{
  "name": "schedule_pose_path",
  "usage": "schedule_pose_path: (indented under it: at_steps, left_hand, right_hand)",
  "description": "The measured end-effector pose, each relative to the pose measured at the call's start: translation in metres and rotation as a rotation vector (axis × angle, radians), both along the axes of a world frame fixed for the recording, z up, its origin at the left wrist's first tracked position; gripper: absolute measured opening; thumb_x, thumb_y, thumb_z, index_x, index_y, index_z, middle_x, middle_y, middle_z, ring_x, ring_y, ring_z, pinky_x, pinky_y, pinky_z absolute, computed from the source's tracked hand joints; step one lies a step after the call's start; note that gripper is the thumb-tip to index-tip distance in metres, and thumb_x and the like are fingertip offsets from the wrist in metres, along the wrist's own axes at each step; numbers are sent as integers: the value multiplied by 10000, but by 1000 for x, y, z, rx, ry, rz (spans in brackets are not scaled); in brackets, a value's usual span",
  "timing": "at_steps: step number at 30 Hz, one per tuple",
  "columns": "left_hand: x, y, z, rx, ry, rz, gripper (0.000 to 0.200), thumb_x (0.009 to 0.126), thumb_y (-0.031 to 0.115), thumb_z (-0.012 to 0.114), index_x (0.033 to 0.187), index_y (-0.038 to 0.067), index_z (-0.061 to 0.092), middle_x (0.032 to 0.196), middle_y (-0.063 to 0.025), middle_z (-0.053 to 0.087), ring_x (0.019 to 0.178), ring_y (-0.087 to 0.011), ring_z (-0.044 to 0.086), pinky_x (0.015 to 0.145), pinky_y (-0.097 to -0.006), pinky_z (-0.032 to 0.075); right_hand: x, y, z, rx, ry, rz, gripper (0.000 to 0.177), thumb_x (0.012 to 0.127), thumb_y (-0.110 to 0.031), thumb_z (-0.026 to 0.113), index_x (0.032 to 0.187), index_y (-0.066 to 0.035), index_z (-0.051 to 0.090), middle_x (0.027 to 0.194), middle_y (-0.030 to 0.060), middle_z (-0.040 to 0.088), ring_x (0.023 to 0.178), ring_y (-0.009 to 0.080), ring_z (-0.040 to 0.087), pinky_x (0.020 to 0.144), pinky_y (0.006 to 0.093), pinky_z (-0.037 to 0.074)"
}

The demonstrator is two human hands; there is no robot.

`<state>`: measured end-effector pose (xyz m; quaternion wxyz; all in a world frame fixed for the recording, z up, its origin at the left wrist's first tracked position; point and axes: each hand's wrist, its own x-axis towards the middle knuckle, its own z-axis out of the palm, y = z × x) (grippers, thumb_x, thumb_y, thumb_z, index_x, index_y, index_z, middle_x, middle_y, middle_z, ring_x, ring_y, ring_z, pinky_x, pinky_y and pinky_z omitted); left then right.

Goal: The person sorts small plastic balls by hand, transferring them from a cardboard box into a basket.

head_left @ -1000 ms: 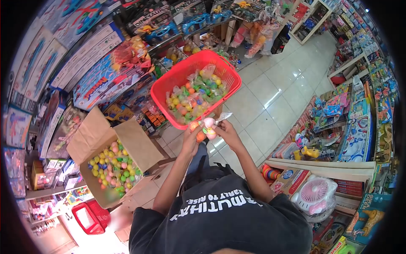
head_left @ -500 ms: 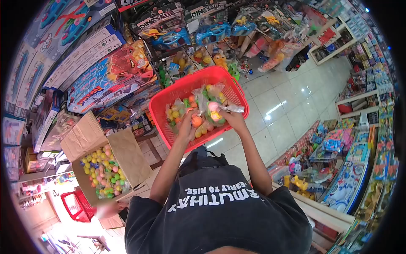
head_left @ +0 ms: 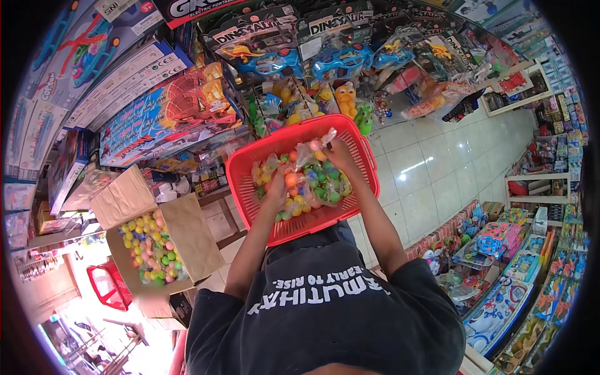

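A red plastic basket [head_left: 242, 164] in front of me holds several see-through bags of small coloured balls [head_left: 320, 186], green, yellow, orange and pink. Inside it, on the left, my left hand [head_left: 279, 186] has its fingers curled against a bag with orange balls [head_left: 291, 180]. Toward the basket's right, my right hand [head_left: 340, 155] is closed on a bag of balls [head_left: 315, 145] with a pink ball near its top. Both hands partly cover what they grip.
An open cardboard box [head_left: 199, 240] of coloured balls stands at the left, with another red basket [head_left: 107, 286] beyond it. Boxed toys [head_left: 172, 115] are stacked at left. Hanging dinosaur toy packs [head_left: 262, 53] line the back. Low toy shelves [head_left: 500, 294] flank the tiled floor [head_left: 417, 165] at right.
My right hand has moved up and right with its bag, showing more green balls beneath. My left hand stays by the orange balls. The view has shifted, with the basket slightly lower and further right.
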<state>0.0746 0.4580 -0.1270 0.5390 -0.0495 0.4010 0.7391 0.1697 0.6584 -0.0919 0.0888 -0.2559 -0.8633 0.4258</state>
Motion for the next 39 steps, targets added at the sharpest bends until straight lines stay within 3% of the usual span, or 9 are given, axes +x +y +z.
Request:
schedule_pose_path:
  at_steps: [6,8,11,14,19,21,28,33,39]
  left_hand:
    - [-2,17,-25,-197,122,-1,282,864,281,481,1015,43,479,961,-83,526,919,-224,560,758,-376,493]
    - [-3,27,-36,-316,351,-32,383,838,284,524,1152,73,465,1036,-64,517,881,-170,538,809,-306,416]
    - [3,44,7,-389,513,-80,349,841,253,517,1126,55,483,1052,-61,517,920,-168,527,827,-289,392]
    - [-1,56,-26,-259,754,-241,367,848,243,505,1154,44,472,1038,-68,527,928,-161,520,818,-289,397]
    - [2,70,-37,-293,723,-285,403,861,240,485,1210,43,444,1033,-86,547,958,-158,520,811,-278,399]
    - [4,73,-36,-317,713,-270,417,864,242,481,1227,42,433,1036,-88,553,964,-156,522,811,-275,399]
    - [4,75,-61,-318,714,-266,395,864,239,486,1198,30,452,1069,-63,537,985,-140,501,825,-261,386]
    - [1,74,-63,-218,692,-247,337,866,213,486,1150,30,492,1053,-47,537,965,-132,503,837,-251,375]
    - [3,60,-68,-243,661,-81,328,866,264,476,1097,31,476,999,-64,516,922,-156,488,806,-279,373]
  right_hand:
    - [-1,6,-30,152,58,109,228,688,-46,600,902,12,546,750,169,576,728,329,572,643,389,455]
    - [1,9,-38,182,-107,182,272,663,-6,583,931,14,545,813,175,570,803,342,559,700,398,449]
    - [10,1,-26,229,-76,200,299,644,5,568,942,12,547,908,182,550,878,348,537,754,399,439]
    - [21,-8,-31,273,-96,161,326,645,0,560,971,4,542,954,175,534,903,343,530,774,396,443]
    - [24,-15,-27,283,-263,156,375,652,4,545,1027,-4,530,990,171,523,940,343,518,810,392,443]
    - [23,-13,-22,261,-436,229,428,662,0,540,1087,9,487,1091,188,489,1012,344,490,821,383,444]
    - [36,-34,-20,343,-225,106,559,697,-22,531,1220,28,340,1261,187,373,1141,333,405,893,380,397]
    - [40,-46,-28,545,-423,206,555,697,-47,557,1217,-2,369,1312,134,327,1201,304,342,904,478,354]
    - [40,-47,-31,552,-500,215,632,679,-121,621,1254,-63,367,1365,100,272,1220,305,320,924,492,340]
